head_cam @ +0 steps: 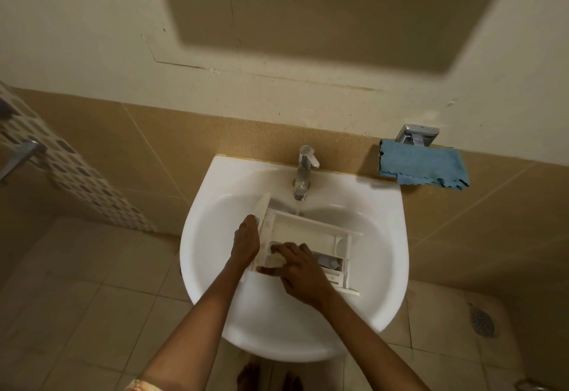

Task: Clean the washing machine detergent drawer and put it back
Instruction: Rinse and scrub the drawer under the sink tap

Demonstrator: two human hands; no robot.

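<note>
Dim warm overhead light, broad shadow on wall, soft focus, wide-angle bending at edges

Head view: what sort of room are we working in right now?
Most likely a bathroom: a white sink with its tap running and the drawer in it, wall tiles behind, and a floor drain at lower right.
</note>
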